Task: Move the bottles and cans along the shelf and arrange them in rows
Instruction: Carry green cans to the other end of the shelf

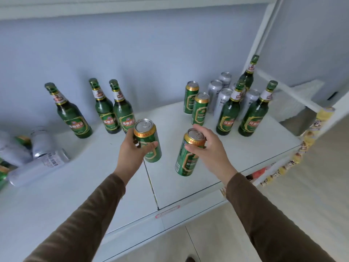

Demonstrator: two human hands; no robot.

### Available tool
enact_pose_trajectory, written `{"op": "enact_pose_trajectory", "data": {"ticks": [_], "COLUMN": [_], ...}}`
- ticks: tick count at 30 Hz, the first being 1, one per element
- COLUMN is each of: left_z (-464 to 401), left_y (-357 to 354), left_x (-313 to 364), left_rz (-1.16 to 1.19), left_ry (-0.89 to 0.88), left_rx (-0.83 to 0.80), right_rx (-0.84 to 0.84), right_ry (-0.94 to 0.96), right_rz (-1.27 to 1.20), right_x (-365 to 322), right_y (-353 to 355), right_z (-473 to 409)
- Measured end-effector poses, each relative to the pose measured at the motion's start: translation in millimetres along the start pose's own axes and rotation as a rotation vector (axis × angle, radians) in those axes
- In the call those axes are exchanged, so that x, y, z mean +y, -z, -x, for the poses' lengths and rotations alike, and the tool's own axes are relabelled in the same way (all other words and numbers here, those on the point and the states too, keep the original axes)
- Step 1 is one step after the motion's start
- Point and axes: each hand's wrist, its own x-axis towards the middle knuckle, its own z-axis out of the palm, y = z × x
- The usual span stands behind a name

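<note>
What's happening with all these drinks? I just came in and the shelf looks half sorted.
A person is arranging beer on a white shelf. The left hand holds a green can, and the right hand holds another green can near its top. Three green bottles stand at the back left. At the right, green cans, silver cans and more bottles stand grouped. Several silver cans lie tipped at far left.
</note>
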Motion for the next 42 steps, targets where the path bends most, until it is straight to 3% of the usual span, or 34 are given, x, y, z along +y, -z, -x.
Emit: {"op": "enact_pose_trajectory", "data": {"ticks": [6, 13, 28, 42], "left_z": [-30, -81, -187, -257], "left_y": [-64, -102, -109, -120], "left_x": [9, 2, -16, -29], "left_rz": [-0.024, -0.009, -0.094, -0.136], "left_ry": [0.009, 0.006, 0.039, 0.044], "left_rx": [-0.074, -0.118, -0.107, -0.144], "right_rx": [0.104, 0.167, 0.063, 0.078], "right_ry": [-0.014, -0.004, 0.036, 0.055], "right_rz": [0.047, 0.099, 0.172, 0.287], "right_x": [26, 41, 40, 34], "right_y": [57, 67, 3, -40], "right_z": [-26, -60, -147, -198]}}
